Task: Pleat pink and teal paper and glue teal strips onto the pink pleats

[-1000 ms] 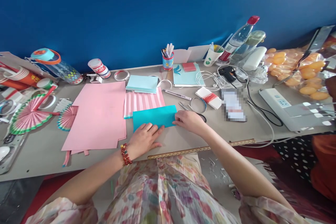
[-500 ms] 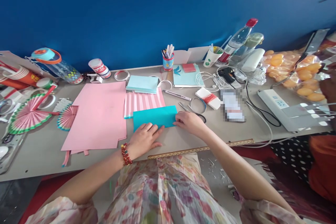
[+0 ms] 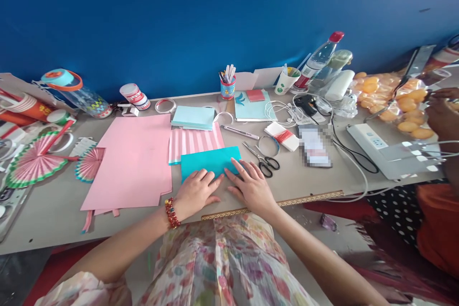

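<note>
A teal sheet of paper (image 3: 206,160) lies near the table's front edge, overlapping pink-and-white striped paper (image 3: 196,139). My left hand (image 3: 197,192) rests on the sheet's lower left part, fingers lying flat and the thumb out to the side. My right hand (image 3: 251,185) lies with its fingers spread over the sheet's lower right corner. Just past its fingertips are black-handled scissors (image 3: 263,160). Large pink sheets (image 3: 138,162) lie to the left. Behind the striped paper is a stack of light blue paper (image 3: 193,117).
A utility knife (image 3: 239,132), a thread card (image 3: 282,136), a phone (image 3: 314,146) and a power strip (image 3: 371,138) with cables sit to the right. Pleated paper fans (image 3: 38,158) lie left. A pen cup (image 3: 227,88) and a bottle (image 3: 319,61) stand behind. Another person's arm shows at far right.
My right hand has moved left and nearer the front edge, its fingers going from bunched at the sheet's right edge to spread flat. The scissors are more exposed. My left hand stays on the sheet.
</note>
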Demonstrator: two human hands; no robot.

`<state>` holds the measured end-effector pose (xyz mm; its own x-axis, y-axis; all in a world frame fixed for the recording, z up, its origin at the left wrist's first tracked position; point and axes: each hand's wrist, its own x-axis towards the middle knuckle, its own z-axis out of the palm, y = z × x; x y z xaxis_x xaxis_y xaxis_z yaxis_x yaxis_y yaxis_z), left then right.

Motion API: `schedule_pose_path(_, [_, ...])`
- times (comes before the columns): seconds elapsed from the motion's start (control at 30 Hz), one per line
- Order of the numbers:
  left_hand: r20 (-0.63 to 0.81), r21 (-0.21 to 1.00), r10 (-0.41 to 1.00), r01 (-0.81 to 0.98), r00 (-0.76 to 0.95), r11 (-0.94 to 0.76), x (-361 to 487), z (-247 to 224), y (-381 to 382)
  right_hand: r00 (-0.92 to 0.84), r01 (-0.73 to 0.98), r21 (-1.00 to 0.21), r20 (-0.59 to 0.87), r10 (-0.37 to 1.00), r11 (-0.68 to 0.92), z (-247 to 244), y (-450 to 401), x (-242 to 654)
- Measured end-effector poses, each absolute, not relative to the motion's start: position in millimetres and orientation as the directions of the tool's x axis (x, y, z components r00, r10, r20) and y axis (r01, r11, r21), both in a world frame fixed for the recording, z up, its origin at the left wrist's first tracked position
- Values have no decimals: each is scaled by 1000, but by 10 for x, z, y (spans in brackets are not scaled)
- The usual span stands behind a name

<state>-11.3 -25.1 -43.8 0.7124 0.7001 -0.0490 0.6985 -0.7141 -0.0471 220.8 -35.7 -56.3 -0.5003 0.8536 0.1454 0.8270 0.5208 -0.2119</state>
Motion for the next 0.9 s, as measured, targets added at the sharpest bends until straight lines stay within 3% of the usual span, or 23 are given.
schedule_pose_path(0.33, [-26, -43, 702, 701, 711, -712, -122, -475, -261, -383, 906, -123, 173, 907, 406, -567, -499, 2528])
schedule_pose_path(0.6, [-26, -29, 720, 720, 693, -694, -115, -461, -276, -525, 816, -175, 171, 833, 550, -540, -479, 2182])
schedule_pose_path(0.9, [82, 4, 830, 833, 551, -553, -535, -558, -634, -525, 817, -171, 176, 833, 551, -605, -459, 2192])
